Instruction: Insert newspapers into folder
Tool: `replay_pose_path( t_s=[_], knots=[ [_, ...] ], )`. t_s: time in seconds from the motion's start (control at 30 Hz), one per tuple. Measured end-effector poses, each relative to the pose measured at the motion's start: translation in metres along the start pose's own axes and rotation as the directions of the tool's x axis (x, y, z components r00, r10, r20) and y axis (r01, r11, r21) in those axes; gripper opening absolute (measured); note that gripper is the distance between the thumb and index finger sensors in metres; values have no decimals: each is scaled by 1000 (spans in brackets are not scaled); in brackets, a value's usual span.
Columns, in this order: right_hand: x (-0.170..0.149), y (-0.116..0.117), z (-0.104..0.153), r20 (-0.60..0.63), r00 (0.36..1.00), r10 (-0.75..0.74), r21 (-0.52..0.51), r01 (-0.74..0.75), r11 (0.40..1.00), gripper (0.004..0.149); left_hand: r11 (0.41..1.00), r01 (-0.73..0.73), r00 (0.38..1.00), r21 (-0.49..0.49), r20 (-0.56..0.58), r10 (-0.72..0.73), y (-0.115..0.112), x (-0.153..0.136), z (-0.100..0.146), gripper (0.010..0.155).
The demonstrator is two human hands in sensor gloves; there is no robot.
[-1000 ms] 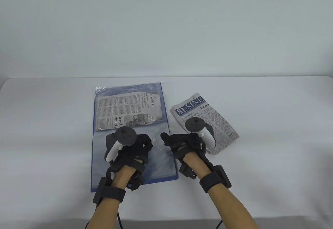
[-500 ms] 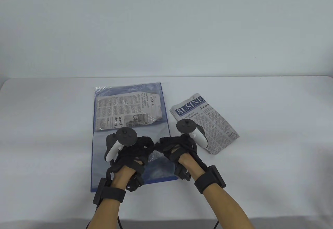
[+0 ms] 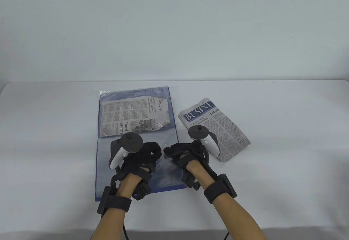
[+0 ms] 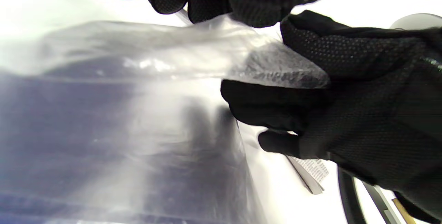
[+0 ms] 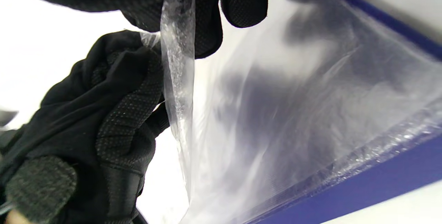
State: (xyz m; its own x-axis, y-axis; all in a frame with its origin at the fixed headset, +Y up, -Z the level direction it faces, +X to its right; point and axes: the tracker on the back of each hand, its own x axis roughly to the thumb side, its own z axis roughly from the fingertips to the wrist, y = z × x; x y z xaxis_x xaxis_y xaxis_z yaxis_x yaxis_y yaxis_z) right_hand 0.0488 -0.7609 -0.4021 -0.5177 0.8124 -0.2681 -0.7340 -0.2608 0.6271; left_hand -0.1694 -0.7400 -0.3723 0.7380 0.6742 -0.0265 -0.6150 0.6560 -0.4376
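A blue folder (image 3: 103,169) lies open on the table, its clear sleeves facing up. One folded newspaper (image 3: 133,116) sits inside the far sleeve. A second folded newspaper (image 3: 223,125) lies loose on the table to the folder's right. My left hand (image 3: 150,152) and right hand (image 3: 169,151) meet over the near clear sleeve (image 3: 167,170). In the left wrist view my left hand (image 4: 203,13) pinches the sleeve's film (image 4: 155,54). In the right wrist view my right hand (image 5: 193,27) pinches the same film edge (image 5: 178,78), lifted off the blue cover (image 5: 362,189).
The white table (image 3: 286,142) extends to both sides of the folder, with a white wall behind it. The loose newspaper's corner shows in the left wrist view (image 4: 310,172).
My right hand moved left from beside the loose newspaper to the near sleeve and took hold of its film next to my left hand. The film now stands lifted and crumpled.
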Motion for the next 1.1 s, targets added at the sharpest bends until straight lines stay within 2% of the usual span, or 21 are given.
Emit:
replay_pose_path(
  t_s=[0.1,0.23,0.37,0.43,0.53,0.6,0.67,0.7,0.77,0.8,0.83,0.9,0.97,1.03,1.1],
  knots=[
    [0,2,3,-70,997,36,-22,-38,999,39,1000,8,1000,-6,-1,-8,0,1,0,43],
    [0,2,5,-52,998,-27,-34,26,999,40,1000,25,1000,10,3,-25,1,2,3,42],
    [-2,-6,8,-85,996,-2,-102,-7,995,39,1000,7,1000,27,3,-7,5,1,5,42],
    [-4,-8,10,-102,995,9,-93,-19,995,39,999,-18,1000,29,10,17,8,0,5,42],
    [-3,-7,15,-152,988,6,1,-6,1000,41,999,-35,999,19,30,34,8,1,5,42],
    [0,-10,18,-164,986,18,-6,-19,1000,50,1000,-12,1000,11,28,12,6,1,4,42],
    [6,-19,23,-112,992,54,-105,-65,992,62,1000,-2,1000,-13,20,2,4,0,3,42],
    [9,-24,25,-72,994,88,-154,-98,983,63,1000,2,1000,-21,17,-2,3,0,2,42],
    [10,-28,24,16,992,125,-186,-120,975,63,1000,11,1000,-19,7,-11,3,0,2,42],
    [9,-28,22,51,991,121,-173,-110,979,64,1000,20,1000,-13,2,-20,4,1,3,42],
    [5,-24,15,110,990,84,-99,-73,992,65,1000,24,1000,-2,2,-24,5,1,4,43],
    [-1,-14,5,151,988,38,36,-44,998,67,1000,3,1000,4,18,-3,6,1,5,42],
    [-4,-4,0,71,992,102,109,-110,988,72,1000,-2,1000,21,26,2,7,1,7,42],
    [-4,1,-2,-2,964,265,153,-261,953,78,999,10,1000,42,25,-12,8,1,8,43],
    [-5,4,-3,-19,944,330,133,-325,937,81,998,1,999,56,34,-3,9,2,9,43]
  ],
)
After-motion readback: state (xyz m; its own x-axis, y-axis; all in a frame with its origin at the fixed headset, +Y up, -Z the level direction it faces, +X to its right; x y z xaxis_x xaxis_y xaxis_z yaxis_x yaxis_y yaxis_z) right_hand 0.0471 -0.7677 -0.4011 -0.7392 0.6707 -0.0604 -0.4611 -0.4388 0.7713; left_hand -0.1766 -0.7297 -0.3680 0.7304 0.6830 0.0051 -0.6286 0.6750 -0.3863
